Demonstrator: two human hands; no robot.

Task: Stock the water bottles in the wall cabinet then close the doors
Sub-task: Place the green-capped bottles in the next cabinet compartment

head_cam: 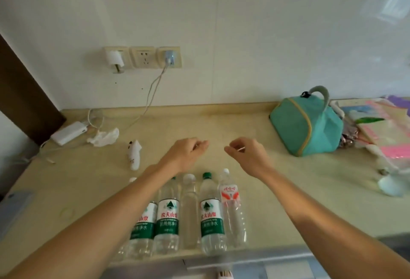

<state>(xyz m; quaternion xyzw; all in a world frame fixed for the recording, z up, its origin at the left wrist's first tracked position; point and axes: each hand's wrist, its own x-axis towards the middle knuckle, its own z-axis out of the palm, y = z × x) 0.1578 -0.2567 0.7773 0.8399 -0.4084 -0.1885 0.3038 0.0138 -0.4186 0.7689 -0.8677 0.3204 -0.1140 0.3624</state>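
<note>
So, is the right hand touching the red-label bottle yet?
Apart. The head view shows the right hand raised over bare counter beyond the red-label bottle, with counter visible between them.

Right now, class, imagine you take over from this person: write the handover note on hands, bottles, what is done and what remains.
Left hand and right hand: both hold nothing, fingers loosely curled, raised above the counter.
Water bottles: a row standing at the counter's near edge, none picked up.
Wall cabinet: out of view.
Done: nothing that shows.
Left: stock every bottle, close the doors.
</note>
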